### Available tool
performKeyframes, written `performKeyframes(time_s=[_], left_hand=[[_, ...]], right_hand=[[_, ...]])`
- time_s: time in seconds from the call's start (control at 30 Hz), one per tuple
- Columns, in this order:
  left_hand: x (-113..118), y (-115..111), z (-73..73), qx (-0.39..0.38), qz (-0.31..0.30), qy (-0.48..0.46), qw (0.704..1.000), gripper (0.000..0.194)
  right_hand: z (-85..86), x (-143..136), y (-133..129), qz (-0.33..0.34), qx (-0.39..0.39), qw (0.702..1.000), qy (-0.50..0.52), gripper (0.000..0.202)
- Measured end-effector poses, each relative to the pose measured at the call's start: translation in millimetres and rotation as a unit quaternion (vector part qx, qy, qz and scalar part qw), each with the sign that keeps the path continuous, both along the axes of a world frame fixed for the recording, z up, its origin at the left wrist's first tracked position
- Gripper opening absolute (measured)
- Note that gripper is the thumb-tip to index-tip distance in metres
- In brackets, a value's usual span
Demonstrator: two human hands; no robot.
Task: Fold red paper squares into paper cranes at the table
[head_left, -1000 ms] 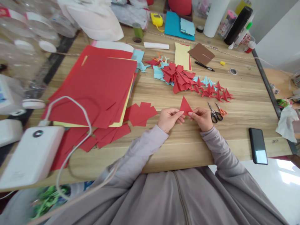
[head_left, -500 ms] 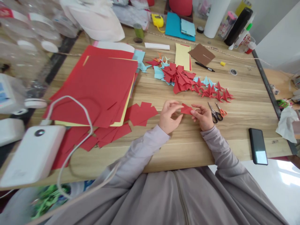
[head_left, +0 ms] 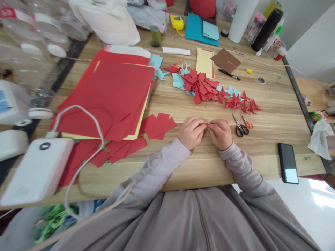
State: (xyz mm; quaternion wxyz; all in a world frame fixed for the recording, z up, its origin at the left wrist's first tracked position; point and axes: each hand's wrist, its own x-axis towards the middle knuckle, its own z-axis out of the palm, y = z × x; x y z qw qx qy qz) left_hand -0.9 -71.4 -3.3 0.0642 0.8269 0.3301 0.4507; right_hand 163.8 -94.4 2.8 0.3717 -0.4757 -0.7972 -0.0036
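Note:
A small piece of folded red paper (head_left: 207,124) is pinched between my two hands, mostly covered by the fingers. My left hand (head_left: 192,132) grips its left side with fingers closed. My right hand (head_left: 220,133) is closed on the right side, fingertips almost meeting those of the left. Beyond the hands lies a pile of folded red paper pieces (head_left: 200,87), with a row of red and light-blue pointed paper shapes (head_left: 234,101) running off to its right. Left of my hands, cut red paper squares (head_left: 158,126) overlap on the wooden table (head_left: 251,153).
Black-handled scissors (head_left: 239,127) and orange-handled scissors (head_left: 247,122) lie right of my hands. A phone (head_left: 288,163) rests farther right. Large red sheets (head_left: 117,97) are stacked on the left, near a white power bank (head_left: 36,170) with a looped cable (head_left: 98,129).
My hands have drawn together over the red paper, which showed more of its surface before. The right hand moved slightly left, and its fingers closed in. The things on the table stayed put.

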Motion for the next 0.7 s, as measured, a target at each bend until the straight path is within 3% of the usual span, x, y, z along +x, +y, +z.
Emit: performKeyframes(time_s=[0.2, 0.4, 0.57, 0.7], left_hand=[[0.1, -0.7, 3.1, 0.02, -0.019, 0.046, 0.999, 0.017], [-0.2, -0.6, 8.3, 0.051, -0.02, 0.066, 0.996, 0.021], [-5.4, 0.8, 11.8, 0.075, 0.005, 0.055, 0.996, 0.02], [-12.1, 2.8, 11.8, 0.05, 0.016, 0.015, 0.999, 0.018]], right_hand=[[-4.4, 2.3, 0.7, 0.007, 0.049, 0.998, -0.036, 0.012], [6.4, 2.2, -0.5, 0.0, 0.077, 0.995, -0.069, 0.012], [11.0, 10.5, 2.5, -0.033, 0.073, 0.993, -0.081, 0.015], [6.7, 20.2, 4.8, -0.099, 0.068, 0.992, -0.043, 0.016]])
